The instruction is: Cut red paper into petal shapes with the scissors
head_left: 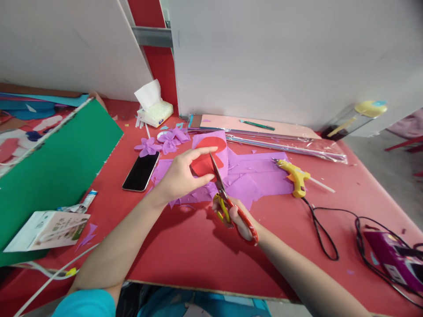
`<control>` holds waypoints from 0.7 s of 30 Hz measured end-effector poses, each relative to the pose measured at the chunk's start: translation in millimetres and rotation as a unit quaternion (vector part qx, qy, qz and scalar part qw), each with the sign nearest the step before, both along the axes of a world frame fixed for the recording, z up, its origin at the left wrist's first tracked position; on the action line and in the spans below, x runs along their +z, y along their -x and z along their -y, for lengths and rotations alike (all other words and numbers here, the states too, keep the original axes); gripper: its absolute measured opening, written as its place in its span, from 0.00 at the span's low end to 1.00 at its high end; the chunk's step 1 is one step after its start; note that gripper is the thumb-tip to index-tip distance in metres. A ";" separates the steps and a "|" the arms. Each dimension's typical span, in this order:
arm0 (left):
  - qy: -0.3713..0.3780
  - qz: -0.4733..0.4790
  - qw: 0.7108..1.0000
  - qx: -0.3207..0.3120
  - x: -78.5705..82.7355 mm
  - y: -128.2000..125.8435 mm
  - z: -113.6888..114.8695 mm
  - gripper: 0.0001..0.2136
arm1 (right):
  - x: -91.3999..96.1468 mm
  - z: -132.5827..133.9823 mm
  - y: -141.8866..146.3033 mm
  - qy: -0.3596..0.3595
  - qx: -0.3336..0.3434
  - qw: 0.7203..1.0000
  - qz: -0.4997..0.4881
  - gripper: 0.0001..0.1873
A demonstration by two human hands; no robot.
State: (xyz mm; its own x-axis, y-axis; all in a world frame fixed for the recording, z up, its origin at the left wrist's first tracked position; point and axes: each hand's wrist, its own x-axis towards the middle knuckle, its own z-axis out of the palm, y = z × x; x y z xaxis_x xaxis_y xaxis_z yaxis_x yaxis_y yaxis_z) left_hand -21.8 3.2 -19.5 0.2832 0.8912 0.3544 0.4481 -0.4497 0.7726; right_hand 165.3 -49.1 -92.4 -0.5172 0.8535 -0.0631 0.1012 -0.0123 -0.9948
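My left hand (183,176) pinches a red paper piece (204,164) backed with purple paper (220,149), holding it up over the red table (185,246). My right hand (238,220) grips red and yellow scissors (224,198) by the handles. The blades point up and away, and cut into the red piece's right edge. Purple paper sheets and scraps (257,176) lie flat under both hands.
A black phone (141,171) lies left of my left hand, with purple paper flowers (161,143) and a tissue pack (154,110) beyond it. A yellow glue gun (295,176) with black cord lies right. A green board (56,163) and a white box (49,229) are at left.
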 end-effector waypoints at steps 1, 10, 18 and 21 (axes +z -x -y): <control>-0.003 0.000 1.000 0.000 0.0 0.1 0.1 0.24 | -0.4 0.1 0.2 0.004 -0.003 1.000 0.003 0.36; 0.012 -0.007 1.000 -0.004 2.3 0.0 -0.1 0.24 | -11.0 0.2 -0.8 0.020 -0.013 1.000 -0.003 0.35; 0.019 0.011 1.000 0.004 -0.5 0.6 -1.2 0.24 | -2.1 -1.7 -2.9 0.015 0.006 0.999 0.028 0.27; 0.019 0.038 0.999 0.028 -3.2 1.8 -3.8 0.25 | 2.5 -0.9 -2.7 0.042 0.014 0.999 0.030 0.25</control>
State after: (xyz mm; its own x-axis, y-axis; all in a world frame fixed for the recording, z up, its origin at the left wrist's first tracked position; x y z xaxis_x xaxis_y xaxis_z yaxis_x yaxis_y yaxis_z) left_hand -23.6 7.0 -22.8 0.2052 0.9186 0.3378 0.4112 -0.3942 0.8219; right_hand 168.0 -48.2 -89.9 -0.5347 0.8288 -0.1649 0.1617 -0.0912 -0.9826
